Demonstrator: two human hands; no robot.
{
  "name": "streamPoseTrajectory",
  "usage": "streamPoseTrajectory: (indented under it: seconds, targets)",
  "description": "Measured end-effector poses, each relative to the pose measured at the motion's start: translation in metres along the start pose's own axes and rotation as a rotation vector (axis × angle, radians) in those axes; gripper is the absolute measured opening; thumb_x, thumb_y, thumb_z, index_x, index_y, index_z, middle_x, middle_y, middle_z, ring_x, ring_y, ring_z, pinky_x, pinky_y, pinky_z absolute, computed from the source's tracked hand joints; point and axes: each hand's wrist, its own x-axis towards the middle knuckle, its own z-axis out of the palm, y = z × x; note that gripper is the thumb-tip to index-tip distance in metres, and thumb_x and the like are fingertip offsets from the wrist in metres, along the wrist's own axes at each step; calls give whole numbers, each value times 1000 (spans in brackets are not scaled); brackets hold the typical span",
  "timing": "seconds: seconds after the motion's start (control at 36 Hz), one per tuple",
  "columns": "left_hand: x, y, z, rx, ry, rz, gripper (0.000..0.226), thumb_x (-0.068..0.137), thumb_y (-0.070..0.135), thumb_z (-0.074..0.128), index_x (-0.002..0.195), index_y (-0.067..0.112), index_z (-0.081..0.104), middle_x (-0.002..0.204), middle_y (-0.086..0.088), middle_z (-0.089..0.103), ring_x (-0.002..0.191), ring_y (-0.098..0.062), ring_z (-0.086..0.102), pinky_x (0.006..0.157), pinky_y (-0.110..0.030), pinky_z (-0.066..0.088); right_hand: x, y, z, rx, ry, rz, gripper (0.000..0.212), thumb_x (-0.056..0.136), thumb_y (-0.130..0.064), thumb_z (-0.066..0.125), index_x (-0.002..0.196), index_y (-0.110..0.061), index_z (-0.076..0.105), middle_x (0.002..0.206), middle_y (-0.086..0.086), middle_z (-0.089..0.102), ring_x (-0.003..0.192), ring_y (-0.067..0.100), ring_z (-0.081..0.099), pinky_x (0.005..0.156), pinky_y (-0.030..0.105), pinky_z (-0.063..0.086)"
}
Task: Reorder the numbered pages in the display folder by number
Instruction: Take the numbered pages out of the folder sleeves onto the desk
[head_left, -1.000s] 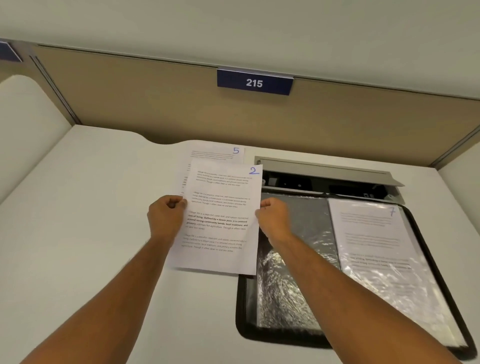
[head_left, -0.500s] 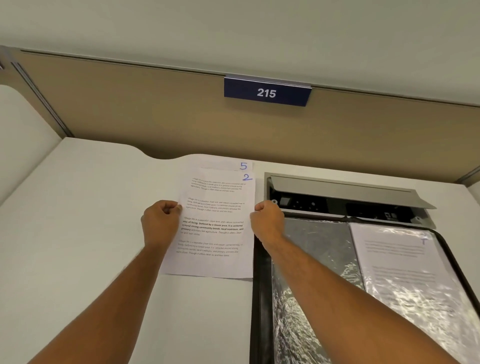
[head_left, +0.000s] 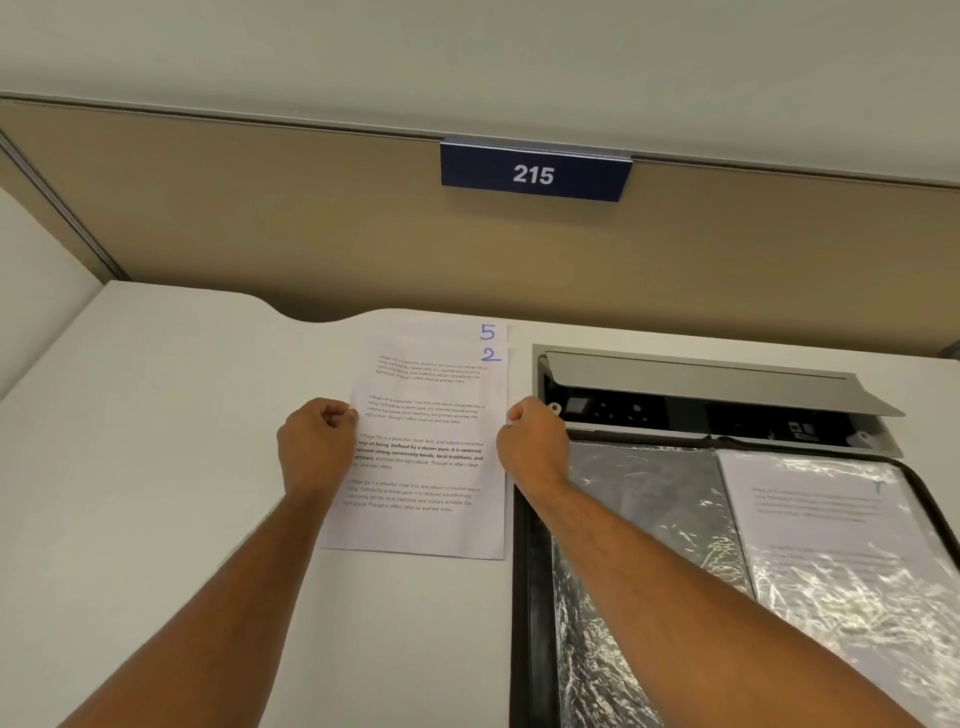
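The thin white page marked 2 (head_left: 431, 447), laid flat over page 5 (head_left: 441, 332) (only its top strip shown) on the smooth pale surface (head_left: 156, 467), is pinched at mid-edge by the curled left hand (head_left: 314, 447) and right hand (head_left: 535, 441), beside the open black display folder (head_left: 530, 597) with crinkled glossy sleeves.

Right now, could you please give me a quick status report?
Left hand and right hand pinch page 2 edges. It lies over page 5. Display folder open beside.
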Motion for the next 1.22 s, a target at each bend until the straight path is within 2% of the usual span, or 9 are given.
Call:
streamPoseTrajectory:
  seconds: [0.22, 0.42, 0.56, 0.69, 0.78, 0.89, 1.0, 1.14, 1.22]
  targets:
    - [-4, 1, 0, -10, 16, -8, 9, 92, 21, 67, 94, 15, 73, 83, 5, 71, 83, -18, 66, 78, -28, 46, -2, 1, 1, 12, 10, -27, 15, 94, 2, 52, 92, -11, 60, 87, 0, 64, 80, 16, 62, 68, 36, 59]
    - [1, -4, -2, -7, 14, -39, 30, 89, 31, 70, 114, 14, 71, 94, 0, 69, 95, -21, 64, 92, -32, 48, -8, 4, -3, 86, 13, -49, 11, 96, -2, 55, 90, -11, 59, 83, -4, 60, 74, 9, 57, 59, 24, 50]
    - [-10, 4, -5, 12, 25, -13, 32, 91, 29, 70, 118, 13, 69, 100, -4, 68, 92, -19, 62, 90, -31, 46, -31, 9, -15, 163, 17, -179, 8, 99, -8, 59, 101, -15, 63, 94, -5, 64, 83, 6, 60, 67, 16, 50]
    - [-45, 22, 6, 3, -15, 63, 25, 93, 24, 69, 115, 14, 70, 102, -3, 66, 91, -18, 62, 85, -27, 43, -68, 37, -34, 126, 46, -325, 13, 99, -11, 56, 98, -21, 63, 93, -14, 58, 86, 6, 57, 69, 20, 50]
    - [-78, 34, 19, -33, -64, 120, 19, 91, 18, 70, 110, 14, 72, 98, -1, 64, 90, -17, 62, 85, -24, 41, -89, 64, -49, 97, 71, -352, 11, 100, -12, 58, 103, -21, 64, 96, -13, 58, 88, 6, 57, 74, 26, 53]
    - [-137, 50, 39, -62, -135, 243, 14, 92, 12, 68, 105, 14, 72, 99, 0, 64, 89, -15, 61, 85, -26, 46, -115, 103, -77, 11, 85, -305, 15, 101, -17, 59, 115, -20, 66, 107, -13, 58, 96, 5, 56, 84, 23, 53]
    - [-201, 63, 58, -54, -290, 339, 14, 94, 12, 64, 104, 20, 69, 98, 7, 61, 88, -4, 58, 79, -9, 40, -140, 144, -111, -78, 145, -301, 15, 98, -14, 64, 112, -19, 66, 105, -11, 59, 93, 6, 54, 82, 19, 47]
    - [-276, 75, 76, -68, -473, 440, 13, 97, 14, 62, 105, 24, 67, 101, 15, 57, 91, 3, 58, 80, -10, 46, -169, 193, -154, -162, 265, -288, 25, 93, -10, 69, 116, -17, 67, 116, -6, 66, 103, 7, 54, 94, 26, 46]
    - [-311, 78, 85, -18, -592, 461, 12, 99, 18, 62, 107, 26, 66, 104, 17, 56, 93, 1, 58, 84, -10, 47, -185, 225, -174, -238, 279, -212, 32, 92, -13, 70, 124, -14, 64, 127, 1, 66, 117, 19, 59, 101, 42, 51]
